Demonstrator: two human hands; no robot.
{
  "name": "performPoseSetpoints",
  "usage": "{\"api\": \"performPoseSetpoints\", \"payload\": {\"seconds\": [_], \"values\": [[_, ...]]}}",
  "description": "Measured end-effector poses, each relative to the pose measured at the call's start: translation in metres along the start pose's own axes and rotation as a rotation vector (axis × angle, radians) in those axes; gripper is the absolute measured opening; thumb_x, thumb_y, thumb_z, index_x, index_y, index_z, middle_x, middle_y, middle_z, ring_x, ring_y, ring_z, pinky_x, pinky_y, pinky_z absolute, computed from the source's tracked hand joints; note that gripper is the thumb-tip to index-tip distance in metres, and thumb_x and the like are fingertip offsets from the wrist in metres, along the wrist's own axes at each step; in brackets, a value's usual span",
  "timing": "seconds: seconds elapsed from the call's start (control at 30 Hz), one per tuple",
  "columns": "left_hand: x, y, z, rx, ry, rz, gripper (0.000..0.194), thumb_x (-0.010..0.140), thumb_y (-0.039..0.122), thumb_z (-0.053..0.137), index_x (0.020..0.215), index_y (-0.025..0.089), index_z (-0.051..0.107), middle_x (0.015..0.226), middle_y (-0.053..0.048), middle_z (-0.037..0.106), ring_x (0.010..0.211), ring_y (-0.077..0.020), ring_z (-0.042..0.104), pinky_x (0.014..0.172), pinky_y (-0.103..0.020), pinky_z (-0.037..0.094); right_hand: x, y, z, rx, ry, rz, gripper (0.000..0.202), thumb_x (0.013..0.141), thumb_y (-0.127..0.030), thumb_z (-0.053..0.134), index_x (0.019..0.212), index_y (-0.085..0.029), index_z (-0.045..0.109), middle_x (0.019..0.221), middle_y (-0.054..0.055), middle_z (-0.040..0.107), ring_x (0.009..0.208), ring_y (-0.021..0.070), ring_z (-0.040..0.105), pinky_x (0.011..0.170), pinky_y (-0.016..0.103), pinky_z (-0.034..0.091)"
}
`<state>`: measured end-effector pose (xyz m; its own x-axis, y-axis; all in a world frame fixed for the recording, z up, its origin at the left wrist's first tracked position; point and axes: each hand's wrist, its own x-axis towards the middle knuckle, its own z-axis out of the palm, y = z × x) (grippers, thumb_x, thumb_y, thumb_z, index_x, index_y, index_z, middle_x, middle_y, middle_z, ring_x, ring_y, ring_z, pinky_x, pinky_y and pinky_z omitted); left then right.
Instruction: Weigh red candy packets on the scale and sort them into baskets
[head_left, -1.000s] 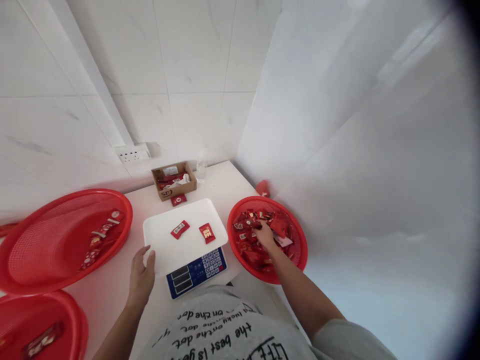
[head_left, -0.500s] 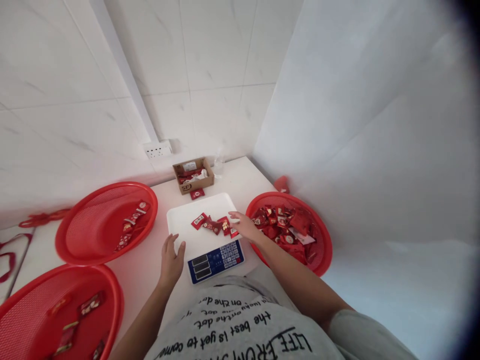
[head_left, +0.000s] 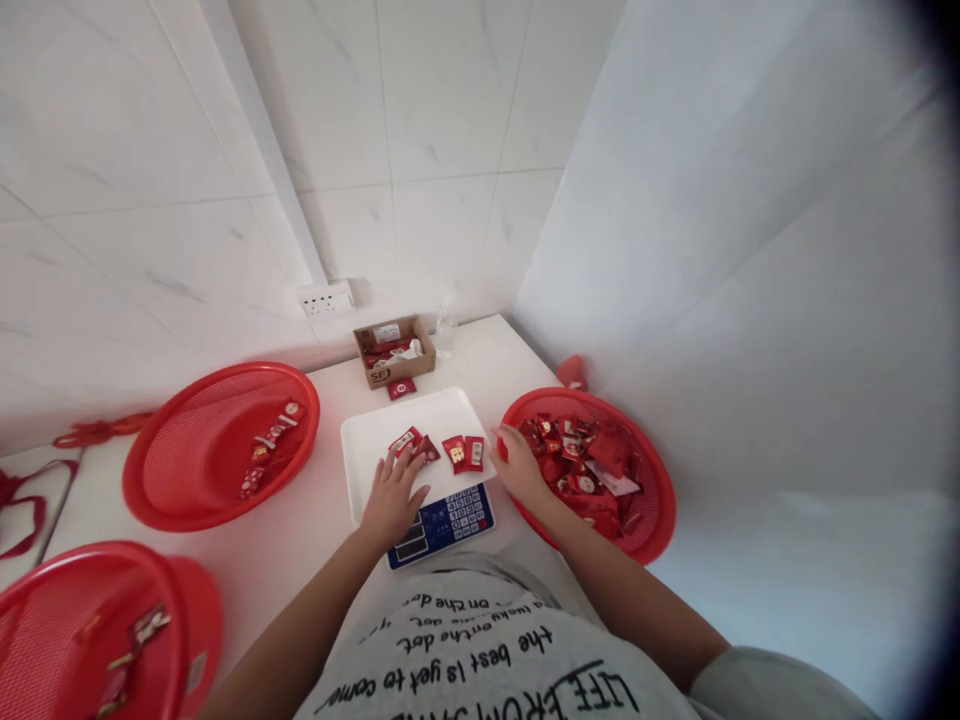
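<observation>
A white scale pan [head_left: 362, 440] sits above the blue keypad panel [head_left: 463, 512] of a weighing scale. My left hand [head_left: 391, 497] lies over the pan's left front part, fingers spread, fingertips at a red candy packet [head_left: 429, 451] and a second one beside it. To the right on the pan, a red packet with a gold figure [head_left: 454, 454] and a red packet with a white label [head_left: 474, 454] lie side by side. My right hand [head_left: 521, 468] is at the pan's right edge by the basket rim, fingers curled. Red shows between its fingers; whether it is a packet or the rim is unclear.
A red basket [head_left: 664, 500] full of red packets stands right of the scale. Two more red baskets, an upper one [head_left: 142, 480] and a lower one [head_left: 169, 590], stand left with some packets. Behind the scale are a small cardboard box [head_left: 401, 372] and a loose packet [head_left: 401, 388].
My left hand has moved right, from beside the pan onto it. My right hand has drawn back right from the packets to the pan's edge. The packets now lie in two groups.
</observation>
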<state>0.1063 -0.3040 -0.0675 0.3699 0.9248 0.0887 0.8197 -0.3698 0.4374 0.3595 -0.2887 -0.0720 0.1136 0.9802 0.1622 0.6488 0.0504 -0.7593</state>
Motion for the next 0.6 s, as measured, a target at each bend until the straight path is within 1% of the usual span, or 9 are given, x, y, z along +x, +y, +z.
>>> {"api": "performPoseSetpoints", "payload": {"seconds": [0.1,0.17,0.23,0.3,0.37,0.47,0.53,0.6], "values": [[0.020,0.003,0.009,0.088,-0.068,0.038,0.051,0.086,0.035,0.046,0.135,0.022,0.038,0.146,-0.008,0.032,0.137,-0.0294,0.017,0.108,-0.051,0.022,-0.025,0.026,-0.005,-0.108,0.024,0.006,0.041,0.082,-0.034,0.045,0.118,-0.016,0.054,0.128,0.013,0.050,0.122,0.0249,0.041,0.105,0.046,0.032],[0.026,0.002,0.013,0.118,-0.101,0.050,0.051,0.086,0.035,0.047,0.135,0.021,0.039,0.146,-0.007,0.032,0.137,-0.0300,0.017,0.108,-0.051,0.023,-0.038,0.042,-0.008,-0.148,0.003,0.041,0.042,0.084,-0.035,0.042,0.121,-0.017,0.052,0.128,0.013,0.050,0.123,0.0238,0.042,0.104,0.045,0.033],[0.026,0.001,0.015,0.133,-0.123,0.063,0.049,0.086,0.033,0.046,0.133,0.022,0.041,0.146,-0.006,0.032,0.137,-0.0293,0.017,0.108,-0.051,0.022,-0.048,0.054,-0.012,-0.194,-0.047,0.107,0.042,0.086,-0.034,0.038,0.123,-0.017,0.051,0.128,0.013,0.051,0.122,0.0226,0.043,0.104,0.044,0.034],[0.020,-0.001,0.017,0.140,-0.134,0.063,0.047,0.086,0.032,0.045,0.132,0.023,0.043,0.147,-0.005,0.031,0.137,-0.0282,0.017,0.108,-0.051,0.022,-0.052,0.063,-0.016,-0.239,-0.095,0.176,0.042,0.086,-0.031,0.037,0.123,-0.015,0.050,0.126,0.014,0.053,0.119,0.0224,0.046,0.103,0.042,0.035],[0.010,-0.003,0.018,0.139,-0.146,0.036,0.046,0.087,0.031,0.044,0.132,0.025,0.043,0.147,-0.005,0.031,0.136,-0.0275,0.020,0.107,-0.052,0.023,-0.052,0.069,-0.020,-0.270,-0.119,0.222,0.041,0.085,-0.027,0.038,0.122,-0.012,0.051,0.123,0.015,0.055,0.116,0.0223,0.049,0.101,0.039,0.037],[-0.004,-0.005,0.019,0.125,-0.172,-0.019,0.046,0.087,0.032,0.043,0.133,0.028,0.042,0.147,-0.006,0.031,0.134,-0.0273,0.027,0.106,-0.052,0.025,-0.040,0.076,-0.021,-0.308,-0.135,0.269,0.040,0.084,-0.022,0.041,0.121,-0.012,0.051,0.122,0.014,0.056,0.113,0.0212,0.051,0.098,0.034,0.038],[-0.011,-0.007,0.018,0.107,-0.170,-0.050,0.049,0.087,0.034,0.044,0.135,0.028,0.039,0.147,-0.007,0.031,0.134,-0.0282,0.027,0.106,-0.052,0.025,-0.027,0.079,-0.019,-0.335,-0.155,0.290,0.040,0.083,-0.020,0.042,0.121,-0.012,0.051,0.122,0.014,0.056,0.113,0.0205,0.052,0.097,0.032,0.038],[-0.017,-0.008,0.017,0.086,-0.138,-0.075,0.053,0.086,0.037,0.044,0.138,0.027,0.034,0.147,-0.009,0.030,0.135,-0.0294,0.024,0.106,-0.052,0.026,-0.015,0.082,-0.016,-0.358,-0.192,0.299,0.040,0.081,-0.018,0.045,0.121,-0.011,0.052,0.121,0.014,0.057,0.112,0.0204,0.052,0.096,0.031,0.038]]}}
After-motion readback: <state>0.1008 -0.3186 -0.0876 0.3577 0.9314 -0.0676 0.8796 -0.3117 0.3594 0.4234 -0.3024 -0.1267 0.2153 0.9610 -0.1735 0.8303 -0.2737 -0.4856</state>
